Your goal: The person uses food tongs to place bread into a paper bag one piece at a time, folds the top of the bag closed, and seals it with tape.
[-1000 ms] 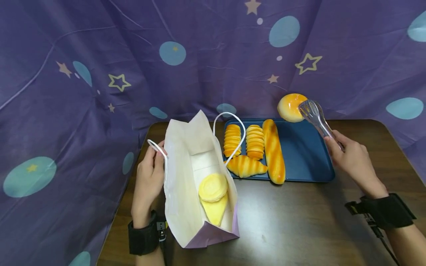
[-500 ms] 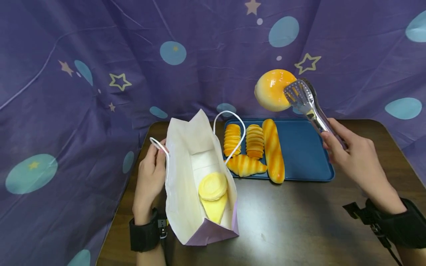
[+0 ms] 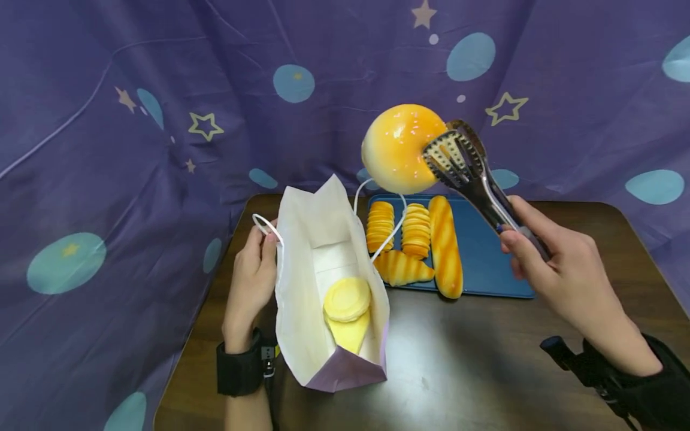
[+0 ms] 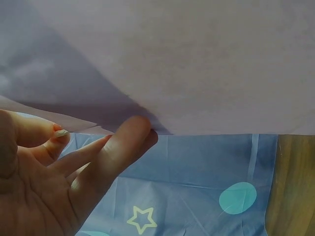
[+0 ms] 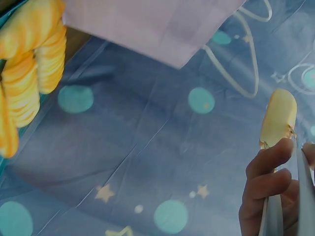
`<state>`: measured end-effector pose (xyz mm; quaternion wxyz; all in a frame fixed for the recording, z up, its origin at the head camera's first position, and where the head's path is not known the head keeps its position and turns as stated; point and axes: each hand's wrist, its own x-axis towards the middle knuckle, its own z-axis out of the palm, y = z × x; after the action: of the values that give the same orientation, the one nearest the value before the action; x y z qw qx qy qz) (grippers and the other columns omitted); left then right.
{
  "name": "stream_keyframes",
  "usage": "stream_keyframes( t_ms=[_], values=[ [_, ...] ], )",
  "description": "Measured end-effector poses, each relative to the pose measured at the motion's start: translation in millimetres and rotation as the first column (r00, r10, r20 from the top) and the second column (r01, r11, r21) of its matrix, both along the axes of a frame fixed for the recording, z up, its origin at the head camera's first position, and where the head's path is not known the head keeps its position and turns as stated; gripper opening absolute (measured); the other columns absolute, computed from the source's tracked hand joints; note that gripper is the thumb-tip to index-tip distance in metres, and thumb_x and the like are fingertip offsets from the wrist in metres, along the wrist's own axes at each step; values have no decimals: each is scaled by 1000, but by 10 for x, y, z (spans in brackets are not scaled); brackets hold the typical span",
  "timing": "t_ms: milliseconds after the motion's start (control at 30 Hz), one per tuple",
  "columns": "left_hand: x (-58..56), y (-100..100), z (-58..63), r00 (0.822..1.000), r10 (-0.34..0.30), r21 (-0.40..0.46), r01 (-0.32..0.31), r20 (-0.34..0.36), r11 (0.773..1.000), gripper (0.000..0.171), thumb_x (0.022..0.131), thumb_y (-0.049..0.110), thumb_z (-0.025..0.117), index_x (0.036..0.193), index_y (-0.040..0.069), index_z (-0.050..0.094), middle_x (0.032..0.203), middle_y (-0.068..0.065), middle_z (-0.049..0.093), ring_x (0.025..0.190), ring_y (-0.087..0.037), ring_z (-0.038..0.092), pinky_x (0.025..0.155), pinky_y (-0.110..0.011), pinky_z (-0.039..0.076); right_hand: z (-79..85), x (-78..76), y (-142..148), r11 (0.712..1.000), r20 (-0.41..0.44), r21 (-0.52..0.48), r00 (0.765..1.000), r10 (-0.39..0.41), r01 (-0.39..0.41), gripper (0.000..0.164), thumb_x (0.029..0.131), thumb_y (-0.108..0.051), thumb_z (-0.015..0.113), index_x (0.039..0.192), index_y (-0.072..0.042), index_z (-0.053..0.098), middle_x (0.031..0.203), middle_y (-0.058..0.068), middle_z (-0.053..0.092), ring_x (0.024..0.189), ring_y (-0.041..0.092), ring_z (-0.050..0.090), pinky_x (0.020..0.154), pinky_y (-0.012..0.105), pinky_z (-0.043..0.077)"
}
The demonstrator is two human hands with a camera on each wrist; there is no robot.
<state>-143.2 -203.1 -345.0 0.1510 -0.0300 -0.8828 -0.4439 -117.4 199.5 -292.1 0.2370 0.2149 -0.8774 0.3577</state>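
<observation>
My right hand [image 3: 563, 257] grips metal tongs [image 3: 485, 185], whose slotted heads clamp a round glazed bun [image 3: 403, 148]. The bun hangs in the air above and behind an open paper bag [image 3: 302, 287], near its right handle. At the bag's left side, my left hand [image 3: 253, 281] holds the edge by the white handle; its thumb presses the bag's side in the left wrist view. Inside the bag lie a round pale-yellow pastry [image 3: 347, 299] and a yellow tapered piece [image 3: 350, 331] partly under it. The right wrist view shows the bun [image 5: 279, 117] edge-on between the tong tips.
Right of the bag, a blue tray [image 3: 493, 263] bears two ridged rolls [image 3: 380, 227], a croissant [image 3: 403, 268] and a long baguette [image 3: 445, 248]. The bag's right handle [image 3: 401, 221] loops over the tray's left part. A patterned purple curtain [image 3: 334, 36] hangs behind the wooden table [image 3: 458, 359].
My right hand has lifted the bun in the tongs from above the tray's back edge, up and leftward toward the bag. The left hand has stayed at the bag's side.
</observation>
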Motion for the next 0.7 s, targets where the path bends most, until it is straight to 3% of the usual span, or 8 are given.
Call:
stream_keyframes(
  t_ms=[133,433,600,700],
  values=[
    [-52,42,8,1000,-2,16,3,-8,1000,38,105,24,40,134,5,53,134,-14,60,111,-24,55,90,-49,45,24,54,-109,998,-7,51,1000,30,-29,49,91,-1,62,139,-5,54,63,-7,53,47,-6,38,40,15,31],
    [-143,64,-29,1000,22,19,-23,18,1000,27,105,22,39,113,3,56,136,-13,59,110,-25,55,90,-48,44,-42,5,-293,988,-8,143,999,53,-51,57,88,-7,68,142,-5,51,83,6,66,50,4,42,43,12,35],
    [-164,60,-52,999,35,12,-35,14,999,24,105,22,38,107,4,54,137,-12,58,112,-25,54,89,-48,43,-114,-83,-390,980,-68,193,995,69,-55,59,84,-12,72,140,-3,53,114,17,70,57,9,46,47,20,37],
    [-180,63,-64,999,41,11,-41,14,999,24,105,23,38,106,5,54,138,-11,58,115,-23,53,91,-47,43,-173,-139,-439,974,-98,222,992,73,-50,61,81,-14,74,138,-2,55,117,18,70,64,14,52,50,27,40]
  ],
)
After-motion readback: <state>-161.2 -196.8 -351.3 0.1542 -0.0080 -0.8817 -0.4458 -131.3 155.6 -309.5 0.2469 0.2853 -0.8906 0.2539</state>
